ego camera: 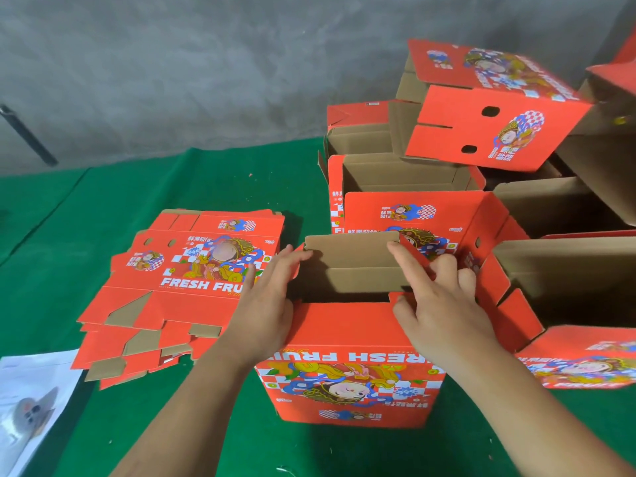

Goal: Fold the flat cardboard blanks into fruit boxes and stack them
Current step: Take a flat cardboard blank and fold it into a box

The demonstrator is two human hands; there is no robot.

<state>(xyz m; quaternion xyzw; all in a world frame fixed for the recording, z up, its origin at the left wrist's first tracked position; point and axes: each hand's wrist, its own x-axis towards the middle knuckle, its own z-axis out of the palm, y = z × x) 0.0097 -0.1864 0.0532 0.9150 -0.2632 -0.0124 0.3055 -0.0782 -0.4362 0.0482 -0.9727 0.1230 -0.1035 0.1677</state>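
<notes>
**Cardboard flaps half-tucked: where this fold could fail**

Red printed cardboard makes up the box (pixel 347 359) in hand, which stands on the green worktop (pixel 213 180) in front of the person, its top open and its brown inside showing. The left hand (pixel 266 297) lies against the box's left wall with straight fingers pressing near the inner flap (pixel 351 249); its grip holds nothing. The right hand (pixel 444 304) is at the right top corner, forefinger stretched along the flap edge and the other fingers curled round a small red tab (pixel 418 258), so that grip is closed on the tab.

To my eye the step is tucking the side flaps inward to lock the walls. The risks:

- If the tab is forced at an angle, it may crease or tear instead of seating.
- The left hand only pushes flat; should it slip, the left wall could spring outward and undo the fold.
- The box looks light, so uneven pressure might skid it on the cloth.

The flat blanks (pixel 186 287) lie just left, fanned untidily. Behind and to the right, the finished stack (pixel 406 177) carries a top box (pixel 495 108) sitting tilted; adding another there could topple it.
</notes>
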